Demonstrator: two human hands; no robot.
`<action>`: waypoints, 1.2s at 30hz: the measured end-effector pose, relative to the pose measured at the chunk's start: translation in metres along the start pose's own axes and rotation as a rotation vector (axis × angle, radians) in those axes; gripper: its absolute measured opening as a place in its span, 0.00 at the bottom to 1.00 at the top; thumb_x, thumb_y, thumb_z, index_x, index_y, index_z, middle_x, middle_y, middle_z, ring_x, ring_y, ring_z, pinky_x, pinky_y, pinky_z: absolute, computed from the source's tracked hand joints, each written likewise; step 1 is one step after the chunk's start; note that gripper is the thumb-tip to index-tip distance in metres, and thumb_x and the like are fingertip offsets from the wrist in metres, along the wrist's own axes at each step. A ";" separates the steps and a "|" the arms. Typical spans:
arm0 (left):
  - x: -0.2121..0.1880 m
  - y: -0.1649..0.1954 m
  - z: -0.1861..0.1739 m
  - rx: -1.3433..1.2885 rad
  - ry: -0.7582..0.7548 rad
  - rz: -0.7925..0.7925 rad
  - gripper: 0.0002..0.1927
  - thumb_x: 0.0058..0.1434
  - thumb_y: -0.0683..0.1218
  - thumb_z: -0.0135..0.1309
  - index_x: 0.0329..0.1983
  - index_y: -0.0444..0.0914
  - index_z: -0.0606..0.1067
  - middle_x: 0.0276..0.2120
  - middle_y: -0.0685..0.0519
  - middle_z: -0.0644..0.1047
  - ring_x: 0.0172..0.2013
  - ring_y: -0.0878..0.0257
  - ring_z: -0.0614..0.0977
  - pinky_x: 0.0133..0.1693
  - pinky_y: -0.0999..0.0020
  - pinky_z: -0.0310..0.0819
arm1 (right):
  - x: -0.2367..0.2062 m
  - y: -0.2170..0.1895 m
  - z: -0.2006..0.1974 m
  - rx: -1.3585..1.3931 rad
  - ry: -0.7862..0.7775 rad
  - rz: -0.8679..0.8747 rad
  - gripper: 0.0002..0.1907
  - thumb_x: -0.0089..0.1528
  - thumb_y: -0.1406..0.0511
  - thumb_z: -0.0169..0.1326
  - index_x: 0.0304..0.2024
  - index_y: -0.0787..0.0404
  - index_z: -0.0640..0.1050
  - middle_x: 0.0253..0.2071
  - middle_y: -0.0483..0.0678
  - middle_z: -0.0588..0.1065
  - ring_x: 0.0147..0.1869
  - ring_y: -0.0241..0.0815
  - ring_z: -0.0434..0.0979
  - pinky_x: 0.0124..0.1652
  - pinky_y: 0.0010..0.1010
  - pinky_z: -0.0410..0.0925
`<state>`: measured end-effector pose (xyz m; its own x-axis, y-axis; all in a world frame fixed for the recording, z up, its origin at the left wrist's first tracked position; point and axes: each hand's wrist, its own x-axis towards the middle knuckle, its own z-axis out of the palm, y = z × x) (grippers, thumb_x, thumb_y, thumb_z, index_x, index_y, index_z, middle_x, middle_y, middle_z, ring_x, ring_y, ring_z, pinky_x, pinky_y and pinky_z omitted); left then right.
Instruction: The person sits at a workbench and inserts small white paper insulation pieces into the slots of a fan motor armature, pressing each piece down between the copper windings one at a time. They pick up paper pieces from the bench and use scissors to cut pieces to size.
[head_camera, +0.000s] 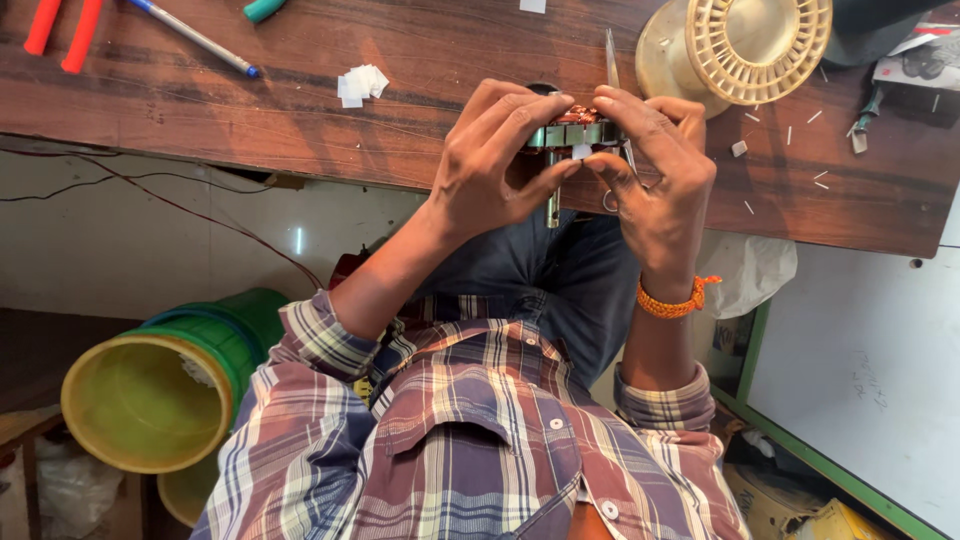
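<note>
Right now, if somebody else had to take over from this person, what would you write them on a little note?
Left hand: gripping the small motor armature from its left side, fingers over the top.
Right hand: pinching the armature's right side, fingers at a white paper slip on its rim; scissors stick up behind this hand.
Armature: held above the wooden bench edge, shaft pointing down, copper winding showing on top.
Nearby: more white paper slips, cream spool.
Done: copper is already in the core.
Left: cannot tell how many slots remain.

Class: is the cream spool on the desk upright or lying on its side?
Upright: the spool stands on one flange, its ribbed round end facing up at the camera.
</note>
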<state>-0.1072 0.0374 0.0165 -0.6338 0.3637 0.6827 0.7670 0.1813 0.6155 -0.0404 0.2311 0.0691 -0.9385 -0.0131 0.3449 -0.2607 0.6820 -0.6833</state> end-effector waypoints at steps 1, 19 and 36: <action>0.000 -0.001 0.002 0.017 0.022 0.012 0.26 0.63 0.48 0.69 0.59 0.34 0.73 0.51 0.47 0.79 0.50 0.52 0.80 0.54 0.60 0.78 | -0.001 -0.001 0.001 -0.003 0.003 0.000 0.24 0.65 0.59 0.66 0.61 0.60 0.80 0.62 0.47 0.79 0.63 0.46 0.71 0.63 0.35 0.69; 0.006 -0.008 0.031 0.069 0.154 0.056 0.17 0.56 0.50 0.65 0.36 0.34 0.73 0.30 0.49 0.76 0.31 0.55 0.77 0.35 0.60 0.71 | -0.011 -0.001 0.015 0.039 0.092 0.127 0.18 0.68 0.59 0.63 0.57 0.60 0.79 0.58 0.48 0.78 0.64 0.47 0.69 0.63 0.36 0.67; 0.006 0.018 0.017 0.163 -0.016 -0.137 0.23 0.62 0.44 0.64 0.59 0.38 0.72 0.53 0.52 0.76 0.52 0.54 0.75 0.56 0.60 0.70 | -0.037 0.045 0.003 0.294 0.162 0.128 0.19 0.77 0.56 0.52 0.58 0.65 0.76 0.58 0.52 0.76 0.61 0.38 0.76 0.59 0.29 0.72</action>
<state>-0.0954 0.0586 0.0250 -0.7326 0.3395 0.5899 0.6806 0.3754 0.6292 -0.0187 0.2599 0.0236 -0.9259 0.1910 0.3258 -0.2191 0.4308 -0.8754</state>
